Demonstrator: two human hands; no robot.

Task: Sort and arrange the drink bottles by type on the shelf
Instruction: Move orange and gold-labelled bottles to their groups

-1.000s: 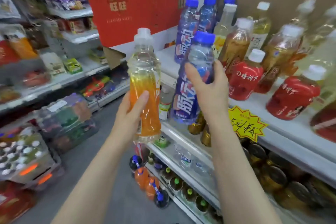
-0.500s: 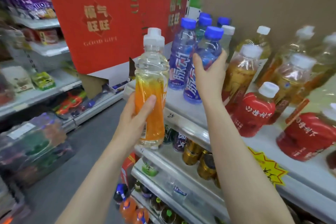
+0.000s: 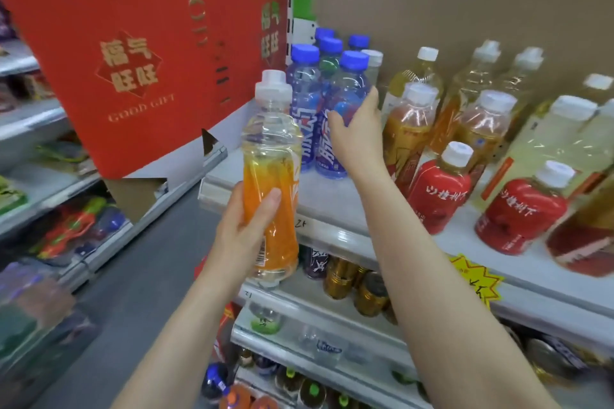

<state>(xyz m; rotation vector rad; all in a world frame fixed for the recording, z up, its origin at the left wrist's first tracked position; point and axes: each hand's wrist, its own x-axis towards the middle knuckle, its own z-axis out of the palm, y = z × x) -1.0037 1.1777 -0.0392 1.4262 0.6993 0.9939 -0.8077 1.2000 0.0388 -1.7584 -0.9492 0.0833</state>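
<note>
Your right hand (image 3: 360,136) is on the blue-capped bottle (image 3: 349,90) at 12 o'clock. The thumb lies across its front and the fingers run up its right side, so they are wrapped on it, though how firmly can't be told. Its base looks set down on the top shelf (image 3: 319,199), touching the other blue-capped bottles (image 3: 304,90) at its 10 o'clock. Your left hand (image 3: 239,236) clasps the lower half of the orange bottle (image 3: 270,156), held upright in front of the shelf edge and not yet placed. The main risk is your right wrist. An amber tea bottle (image 3: 407,129) stands just beside it at 3 o'clock, and drawing back carelessly could clip it and topple it into the red-label bottles (image 3: 442,196) at 4 o'clock. Letting go before the blue-capped bottle sits flat could tip it off the front lip. The orange drink matches nothing on this top shelf, so parking it here would spoil the sort. The red gift box (image 3: 133,76) at 10 o'clock reads "GOOD GIFT" under 福气旺旺. The blue labels carry large white characters, partly hidden by your hand. The red labels look like 山楂树下. A yellow starburst tag (image 3: 475,279) at 5 o'clock has handwriting too cut off to read.
</note>
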